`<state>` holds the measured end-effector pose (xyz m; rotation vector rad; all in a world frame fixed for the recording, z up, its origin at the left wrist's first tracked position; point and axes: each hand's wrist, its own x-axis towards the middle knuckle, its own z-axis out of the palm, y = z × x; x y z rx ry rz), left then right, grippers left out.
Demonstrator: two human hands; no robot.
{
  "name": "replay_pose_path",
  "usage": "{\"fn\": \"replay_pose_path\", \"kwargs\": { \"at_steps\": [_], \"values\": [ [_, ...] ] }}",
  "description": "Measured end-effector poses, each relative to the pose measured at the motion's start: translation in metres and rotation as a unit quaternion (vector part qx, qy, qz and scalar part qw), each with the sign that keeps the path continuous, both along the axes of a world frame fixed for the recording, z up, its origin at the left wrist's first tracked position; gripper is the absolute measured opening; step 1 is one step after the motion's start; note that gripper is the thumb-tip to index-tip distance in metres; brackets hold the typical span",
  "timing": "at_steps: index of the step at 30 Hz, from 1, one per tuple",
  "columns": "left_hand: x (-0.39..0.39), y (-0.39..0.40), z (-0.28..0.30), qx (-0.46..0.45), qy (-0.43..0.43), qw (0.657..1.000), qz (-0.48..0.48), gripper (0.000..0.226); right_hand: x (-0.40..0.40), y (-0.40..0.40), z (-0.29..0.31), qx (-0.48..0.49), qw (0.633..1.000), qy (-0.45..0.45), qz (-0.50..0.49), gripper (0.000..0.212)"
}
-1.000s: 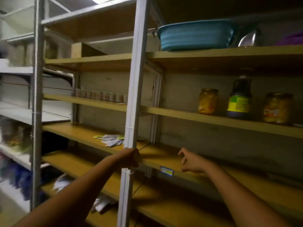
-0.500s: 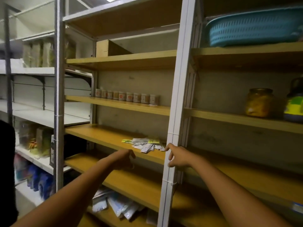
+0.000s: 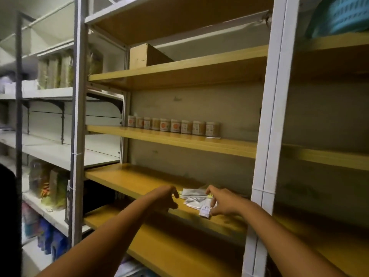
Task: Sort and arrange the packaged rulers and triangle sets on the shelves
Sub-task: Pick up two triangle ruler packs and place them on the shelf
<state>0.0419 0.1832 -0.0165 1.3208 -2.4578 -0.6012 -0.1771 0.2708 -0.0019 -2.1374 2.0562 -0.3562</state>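
A small heap of clear-wrapped ruler and triangle packets [image 3: 193, 196] lies on the third wooden shelf [image 3: 127, 177], near its front edge. My right hand [image 3: 224, 202] is at the right side of the heap and pinches a small white packet [image 3: 205, 211] between thumb and fingers. My left hand [image 3: 164, 197] hovers at the left side of the heap with fingers loosely curled, holding nothing. More packets [image 3: 131, 271] lie on a shelf far below, partly hidden.
A white upright post [image 3: 267, 136] stands just right of my right hand. A row of small jars [image 3: 173, 126] sits on the shelf above, a cardboard box [image 3: 146, 55] higher up, a blue basket [image 3: 339, 16] top right. White shelves with bagged goods [image 3: 48, 182] stand left.
The view has swung left and closer. Both hands have moved from the shelf edge and post to the heap of packets. My right hand has taken hold of a white packet.
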Motion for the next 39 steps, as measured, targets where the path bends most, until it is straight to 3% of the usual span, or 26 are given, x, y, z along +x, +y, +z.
{"fn": "replay_pose_path", "kwargs": {
  "at_steps": [6,12,15,18,20,21,23,27,29,35,39],
  "values": [
    [-0.039,-0.074,-0.007,-0.019,-0.02,0.999,-0.034,0.037,-0.011,-0.043,-0.008,-0.009,0.998,0.033,-0.049,0.056],
    [-0.078,-0.134,-0.018,-0.116,-0.032,0.992,-0.043,0.041,-0.023,-0.07,-0.004,-0.077,0.987,0.06,-0.13,0.053],
    [-0.089,-0.163,-0.021,-0.103,-0.067,0.99,-0.07,0.046,-0.031,-0.076,-0.006,-0.067,0.981,0.065,-0.169,0.055],
    [-0.099,-0.175,-0.019,-0.115,-0.107,0.979,-0.129,0.031,-0.035,-0.085,-0.005,-0.058,0.975,0.075,-0.2,0.06],
    [-0.104,-0.175,-0.013,-0.043,0.017,0.989,-0.141,0.022,-0.037,-0.095,-0.002,-0.057,0.972,0.061,-0.22,0.067],
    [-0.106,-0.174,-0.009,-0.023,0.035,0.987,-0.155,0.019,-0.037,-0.099,-0.001,-0.055,0.971,0.06,-0.226,0.07],
    [-0.101,-0.179,-0.007,-0.062,-0.018,0.979,-0.192,0.014,-0.037,-0.107,0.001,-0.051,0.969,0.055,-0.237,0.072],
    [-0.101,-0.202,-0.013,0.011,0.028,0.983,-0.181,0.053,-0.041,-0.12,0.006,-0.059,0.96,0.065,-0.264,0.071],
    [-0.098,-0.209,-0.013,0.02,0.042,0.987,-0.153,0.06,-0.043,-0.124,0.01,-0.068,0.956,0.065,-0.277,0.069],
    [-0.079,-0.23,-0.006,-0.051,0.137,0.985,-0.094,0.044,-0.047,-0.142,0.02,-0.097,0.946,0.027,-0.31,0.05],
    [-0.05,-0.246,0.003,-0.075,0.164,0.981,-0.067,0.033,-0.05,-0.158,0.011,-0.065,0.95,0.007,-0.304,0.041]
  ]
}}
